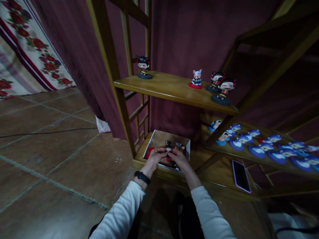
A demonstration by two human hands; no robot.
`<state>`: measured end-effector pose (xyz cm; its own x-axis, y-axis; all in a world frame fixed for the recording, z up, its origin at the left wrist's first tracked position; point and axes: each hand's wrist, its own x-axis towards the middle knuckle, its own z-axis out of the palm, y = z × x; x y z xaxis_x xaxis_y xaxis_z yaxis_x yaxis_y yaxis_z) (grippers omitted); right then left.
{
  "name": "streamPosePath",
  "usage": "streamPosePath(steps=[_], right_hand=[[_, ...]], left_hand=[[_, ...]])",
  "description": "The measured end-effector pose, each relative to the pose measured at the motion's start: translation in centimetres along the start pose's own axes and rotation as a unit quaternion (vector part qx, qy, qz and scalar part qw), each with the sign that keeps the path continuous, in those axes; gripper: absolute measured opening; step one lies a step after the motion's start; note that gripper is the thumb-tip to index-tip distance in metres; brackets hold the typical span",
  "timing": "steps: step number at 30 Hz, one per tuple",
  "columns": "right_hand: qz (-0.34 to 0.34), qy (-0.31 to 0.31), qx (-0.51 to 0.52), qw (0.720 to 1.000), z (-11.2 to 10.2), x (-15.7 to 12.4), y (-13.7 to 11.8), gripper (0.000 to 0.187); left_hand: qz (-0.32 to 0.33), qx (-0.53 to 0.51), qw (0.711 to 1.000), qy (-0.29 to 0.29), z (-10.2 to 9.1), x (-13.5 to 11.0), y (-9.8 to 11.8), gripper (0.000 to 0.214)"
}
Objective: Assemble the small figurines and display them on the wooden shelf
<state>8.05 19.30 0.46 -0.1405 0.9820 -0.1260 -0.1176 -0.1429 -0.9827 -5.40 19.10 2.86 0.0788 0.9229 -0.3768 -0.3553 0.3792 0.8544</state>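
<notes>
Both my hands meet over an open white box [152,139] on the bottom shelf, holding a small black-haired figurine [168,148] between them. My left hand [157,156] grips it from the left, and a dark band circles that wrist. From the other side my right hand [178,157] has its fingers closed on the same figurine. Under and around the hands, the box holds several more small pieces, red, black and brown. Their exact shapes are partly hidden by my fingers.
On the upper shelf [166,87] stand a black-haired figurine [143,66] at the left, a pale-haired one on a red base [196,79], and two more black-haired ones at the right end. Several blue-based figurines [240,141] fill the right shelf. Below lies a phone [241,176].
</notes>
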Motion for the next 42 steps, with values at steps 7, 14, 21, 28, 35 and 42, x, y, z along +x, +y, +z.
streamPosePath(steps=[7,14,21,28,35,42], right_hand=[[-0.04,0.043,-0.066,0.996,-0.8,1.2,1.3,0.026],[-0.026,0.049,-0.068,0.996,-0.8,1.2,1.4,0.031],[-0.017,0.066,-0.047,0.997,-0.2,0.7,1.6,0.033],[-0.046,0.125,-0.036,0.99,1.7,0.2,1.7,0.033],[-0.059,0.096,-0.025,0.993,3.0,-1.3,2.8,0.033],[-0.031,0.103,0.016,0.994,4.1,-7.6,3.6,0.028]], left_hand=[[-0.007,-0.002,1.0,-0.005,-0.3,0.7,-0.7,0.024],[-0.02,-0.023,0.999,0.022,-0.6,1.0,-1.0,0.023],[-0.02,-0.031,0.998,0.053,-0.5,0.4,-1.1,0.024],[-0.025,-0.025,0.997,0.072,-1.2,-0.2,-0.9,0.022],[-0.035,-0.037,0.997,0.065,-2.8,-2.9,-1.4,0.02],[0.005,0.041,0.999,0.027,-2.8,-9.4,-2.3,0.027]])
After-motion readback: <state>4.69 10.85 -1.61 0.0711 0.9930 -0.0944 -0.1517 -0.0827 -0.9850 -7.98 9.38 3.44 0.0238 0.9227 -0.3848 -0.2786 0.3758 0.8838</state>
